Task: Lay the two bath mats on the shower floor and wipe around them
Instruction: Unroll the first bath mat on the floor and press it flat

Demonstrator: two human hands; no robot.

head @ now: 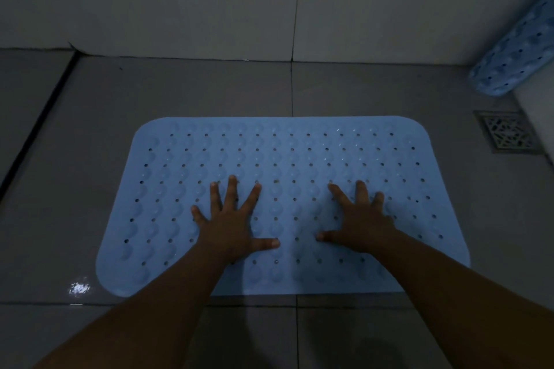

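The blue bath mat (299, 159) lies flat on the grey tiled shower floor (180, 90), its long axis running left to right, parallel to the tiled wall (180, 0) beyond it. Both hands, the left hand (232, 228) and right hand (359, 222), press flat on it with fingers spread, gripping nothing. The 2nd mat (515, 51) leans at the right wall, above a floor drain (503, 132).

**Two bare forearms, two bare hands**

Both forearms are uncovered as far as the picture's lower edge — no sleeve shows on either. The left hand (232, 226) and the right hand (359, 223) wear no gloves. Fingernails are short — a pale nail is plain on the left thumb. The dim light hides finer detail.
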